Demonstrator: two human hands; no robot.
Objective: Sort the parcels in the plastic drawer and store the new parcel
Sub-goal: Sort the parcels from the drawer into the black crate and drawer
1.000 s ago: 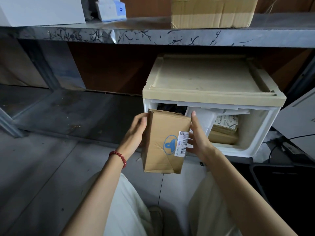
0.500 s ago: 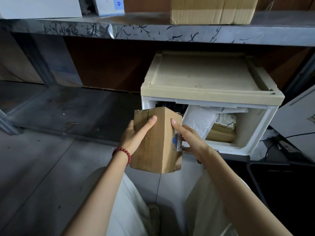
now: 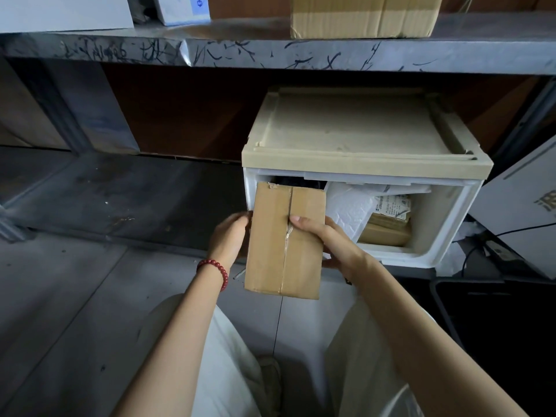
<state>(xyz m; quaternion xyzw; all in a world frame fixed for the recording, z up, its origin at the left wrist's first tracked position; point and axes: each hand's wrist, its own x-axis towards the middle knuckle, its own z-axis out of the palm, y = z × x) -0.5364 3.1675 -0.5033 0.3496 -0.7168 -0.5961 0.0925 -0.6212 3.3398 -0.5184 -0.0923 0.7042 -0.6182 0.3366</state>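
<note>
Carefully, we hold the cardboard parcel [image 3: 285, 239] at the plastic drawer's [image 3: 464, 212] left front corner, left hand [image 3: 230, 236] and right hand [image 3: 328, 240] fingers clamped round it; the white mailer [image 3: 346, 209] inside could jam it.

metal shelf [image 3: 270, 52] | cardboard carton [image 3: 364, 16] on top | white box [image 3: 63, 10] upper left

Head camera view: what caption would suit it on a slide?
Left hand and right hand hold a cardboard box before the open drawer.

Brown parcel [image 3: 285, 239], white drawer [image 3: 445, 230] under a beige top [image 3: 355, 130], red bead bracelet [image 3: 215, 270], black-scribbled grey shelf [image 3: 270, 52].
</note>
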